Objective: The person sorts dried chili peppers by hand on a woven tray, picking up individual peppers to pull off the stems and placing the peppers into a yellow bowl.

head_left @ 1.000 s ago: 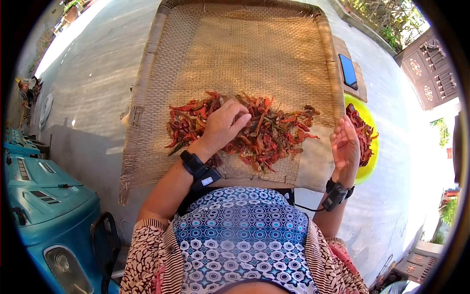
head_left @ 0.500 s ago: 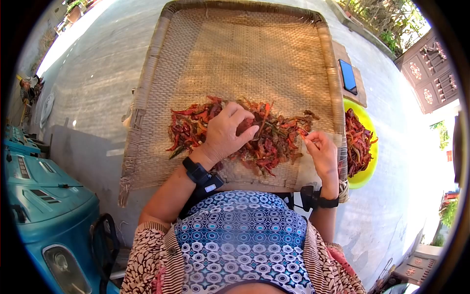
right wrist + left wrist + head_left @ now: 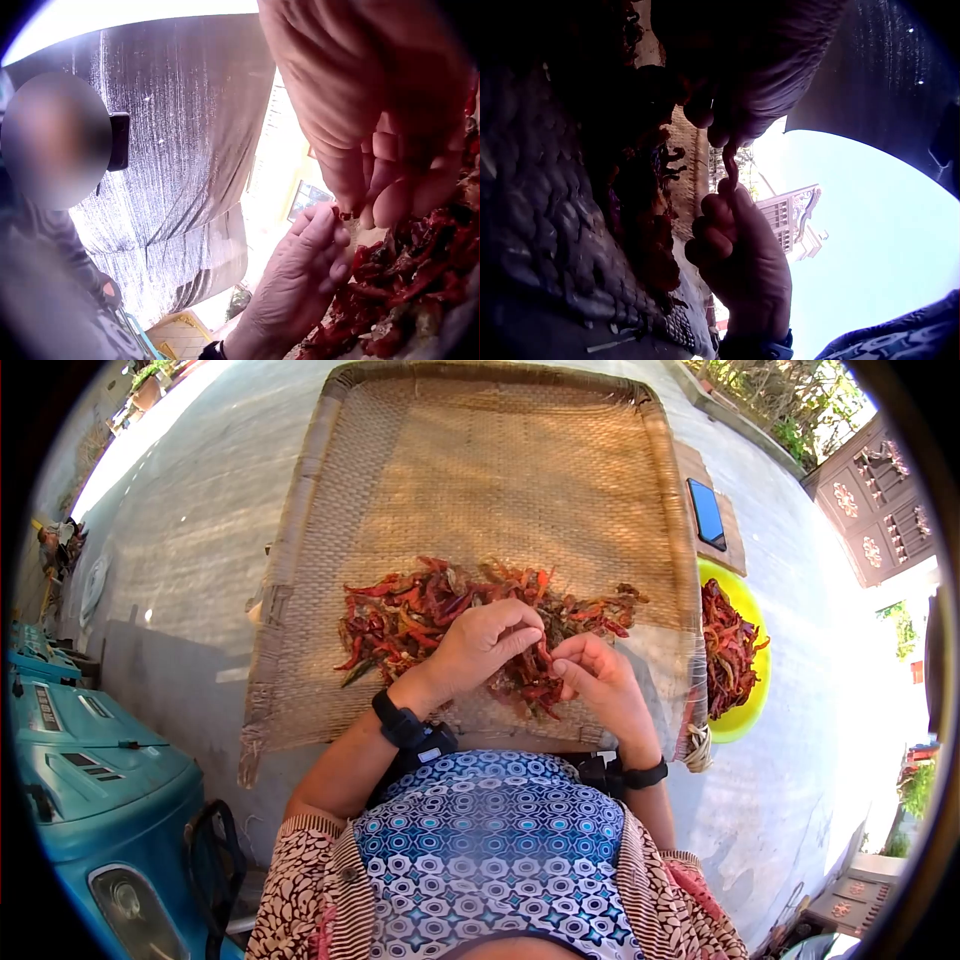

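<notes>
A dried red chili pepper (image 3: 730, 163) stretches between the two hands in the left wrist view. My left hand (image 3: 480, 645) pinches one end of it between thumb and fingers. At the other end my right hand (image 3: 605, 685) pinches it with thumb and forefinger, the other fingers curled in. Both hands are over the near part of a heap of dried chilies (image 3: 400, 615), red with some brown and greenish ones. This heap lies on a large woven tray (image 3: 500, 470) with a raised rim. The hands cover part of the heap in the head view.
A yellow basin (image 3: 738, 726) full of red chilies stands right of the tray. Beyond it a phone (image 3: 707, 513) lies on a flat brown board (image 3: 736, 552). A teal vehicle (image 3: 110, 760) and a dark chair frame (image 3: 215, 850) are at the left.
My right hand has moved from beside the basin, left over the tray, to meet the left hand. My left hand has shifted slightly right and nearer the body. A chili is now between them.
</notes>
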### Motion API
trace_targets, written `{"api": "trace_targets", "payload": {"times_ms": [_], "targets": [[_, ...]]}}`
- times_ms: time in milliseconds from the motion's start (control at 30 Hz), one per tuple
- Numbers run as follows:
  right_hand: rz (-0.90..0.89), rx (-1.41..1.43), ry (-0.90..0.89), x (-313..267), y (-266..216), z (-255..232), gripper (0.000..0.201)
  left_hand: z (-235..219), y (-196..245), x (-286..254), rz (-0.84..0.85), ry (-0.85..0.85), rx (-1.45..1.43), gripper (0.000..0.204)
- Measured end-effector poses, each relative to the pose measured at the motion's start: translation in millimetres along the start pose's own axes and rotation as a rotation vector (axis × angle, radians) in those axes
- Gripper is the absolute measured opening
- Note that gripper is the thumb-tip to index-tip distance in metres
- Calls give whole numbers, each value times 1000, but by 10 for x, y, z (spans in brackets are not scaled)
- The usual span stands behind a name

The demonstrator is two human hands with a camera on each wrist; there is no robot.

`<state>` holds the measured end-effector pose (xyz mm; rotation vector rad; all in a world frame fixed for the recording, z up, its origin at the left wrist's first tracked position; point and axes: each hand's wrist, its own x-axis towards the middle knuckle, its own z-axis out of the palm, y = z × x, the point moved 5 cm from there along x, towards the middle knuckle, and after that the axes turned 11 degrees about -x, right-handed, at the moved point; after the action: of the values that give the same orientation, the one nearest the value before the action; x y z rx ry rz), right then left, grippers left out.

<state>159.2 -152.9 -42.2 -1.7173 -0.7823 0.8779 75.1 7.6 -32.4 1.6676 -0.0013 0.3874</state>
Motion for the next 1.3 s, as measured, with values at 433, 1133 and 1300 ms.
{"api": "trace_targets", "payload": {"times_ms": [433,1133,1300], "targets": [[105,81,-74,12,-14,151,18,-1,-15,-14,-31,22,-3,18],[180,-1062,496,400,186,-1014,24,-169,-120,-102,-30,236,-370,16],[63,-941,546,364,141,-1006,23,-142,-162,-111,-1,164,-373,19]]}}
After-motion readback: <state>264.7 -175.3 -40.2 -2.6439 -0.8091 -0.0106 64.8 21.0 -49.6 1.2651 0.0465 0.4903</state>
